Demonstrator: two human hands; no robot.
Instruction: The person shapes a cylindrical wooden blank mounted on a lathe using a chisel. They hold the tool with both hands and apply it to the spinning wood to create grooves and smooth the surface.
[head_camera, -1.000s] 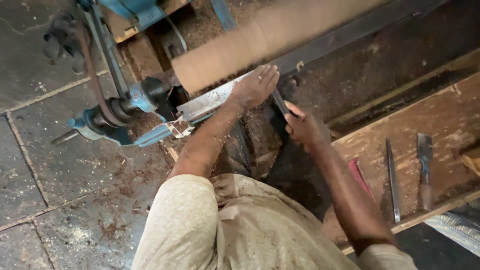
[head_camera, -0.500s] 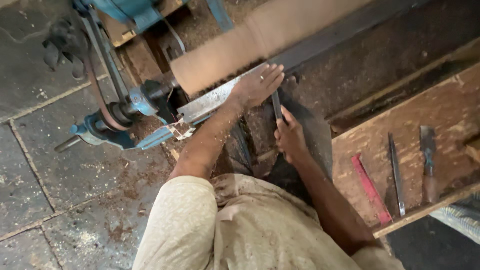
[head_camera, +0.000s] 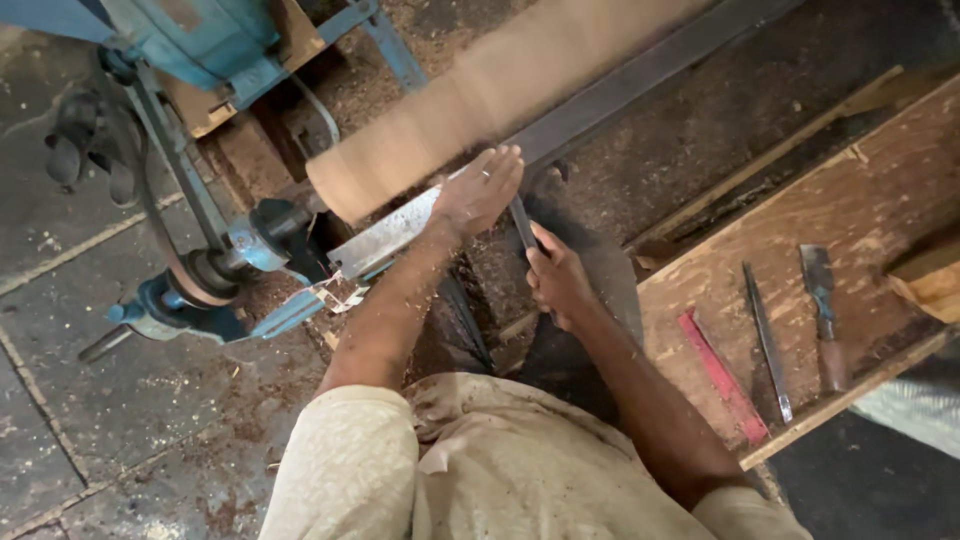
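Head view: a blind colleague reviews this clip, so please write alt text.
Seen from above, a person's left hand rests on a metal tool rest beside a blurred wooden cylinder on a blue lathe, while the right hand grips a chisel. Three more tools lie on a wooden bench to the right.

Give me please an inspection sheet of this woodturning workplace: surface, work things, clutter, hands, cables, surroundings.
Surface: wooden bench at the right, worn and dusty.
Job's things: long wooden cylinder on the blue lathe, blurred; metal tool rest beside it; dark turning tool reaching toward the wood.
Clutter: red flat strip, thin file and chisel lie apart on the bench; sawdust under the lathe.
Grippers: left hand rests on the tool rest over the tool; right hand grips the tool's handle end.
Cables: drive belt runs to the pulley; a thin cable hangs under the lathe.
Surroundings: stone tile floor, dusty.
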